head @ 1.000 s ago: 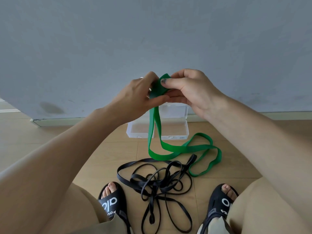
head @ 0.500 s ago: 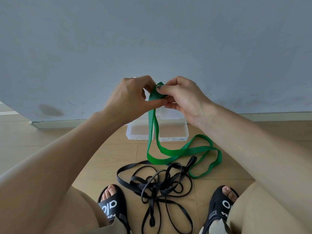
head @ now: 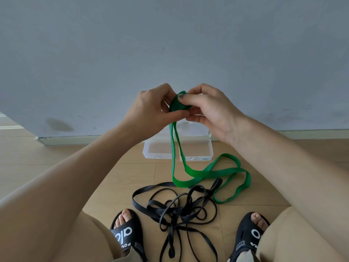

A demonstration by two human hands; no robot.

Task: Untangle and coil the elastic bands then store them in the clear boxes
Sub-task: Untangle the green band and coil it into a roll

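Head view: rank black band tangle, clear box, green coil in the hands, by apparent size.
1. Black band tangle, widest spread on the floor.
2. Clear box, smaller in frame but farther from the camera, so its gap to the tangle is unsure.
3. Green coil, pinched between left hand and right hand, clearly smallest.

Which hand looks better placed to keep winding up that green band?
Probably the right hand: its fingers curl over the started coil of the green band. The left hand pinches the strand just below, so it suits steadying and feeding.
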